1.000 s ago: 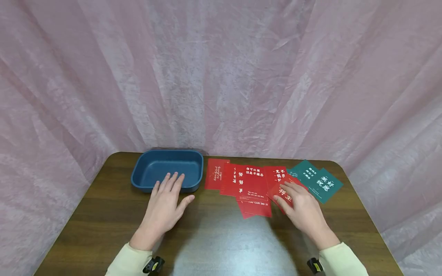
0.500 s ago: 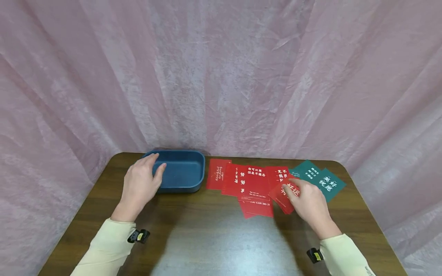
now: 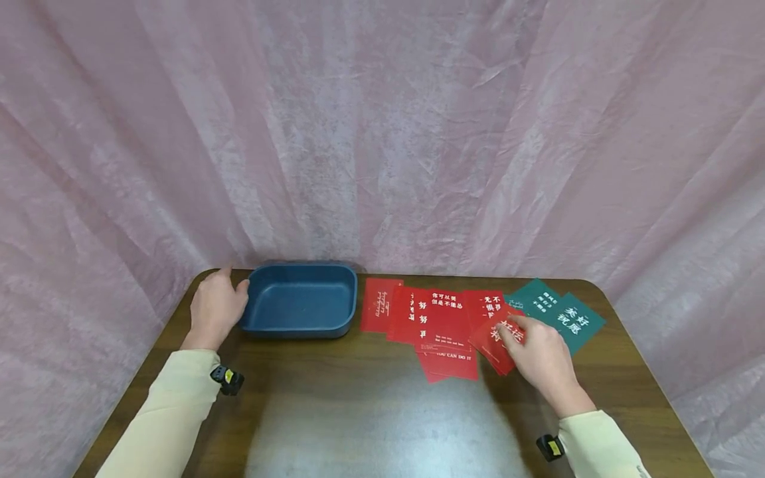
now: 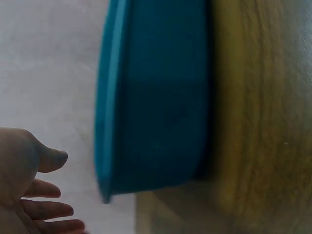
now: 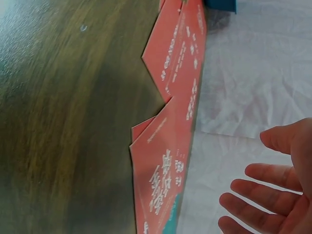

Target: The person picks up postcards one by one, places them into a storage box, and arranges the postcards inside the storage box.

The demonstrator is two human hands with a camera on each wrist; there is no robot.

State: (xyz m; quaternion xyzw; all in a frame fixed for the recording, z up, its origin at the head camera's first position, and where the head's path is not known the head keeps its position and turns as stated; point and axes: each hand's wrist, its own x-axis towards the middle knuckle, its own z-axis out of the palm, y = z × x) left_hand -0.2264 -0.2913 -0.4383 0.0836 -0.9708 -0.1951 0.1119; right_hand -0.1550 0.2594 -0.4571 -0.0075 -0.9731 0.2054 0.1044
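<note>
My left hand (image 3: 216,309) is at the left end of a blue rectangular tray (image 3: 299,332). In the left wrist view its fingers (image 4: 46,209) are spread and relaxed, apart from the tray's side wall. Over a red printed card (image 3: 491,345) hovers my right hand (image 3: 542,355), thumb and fingers apart. The right wrist view shows that hand's relaxed fingers (image 5: 258,200) holding nothing, with the red cards (image 5: 170,53) lying on the table beyond. Part of the printed card is hidden by the hand in the head view.
Several overlapping red cards (image 3: 442,325) form a row right of the tray, with one red card (image 3: 380,305) nearest it. Green cards (image 3: 576,318) lie at the far right. A pink curtain (image 3: 382,133) hangs behind the wooden table (image 3: 358,411).
My left hand has moved from in front of the tray to its left end. The right hand has drawn back slightly from the red card, which now shows more of its print.
</note>
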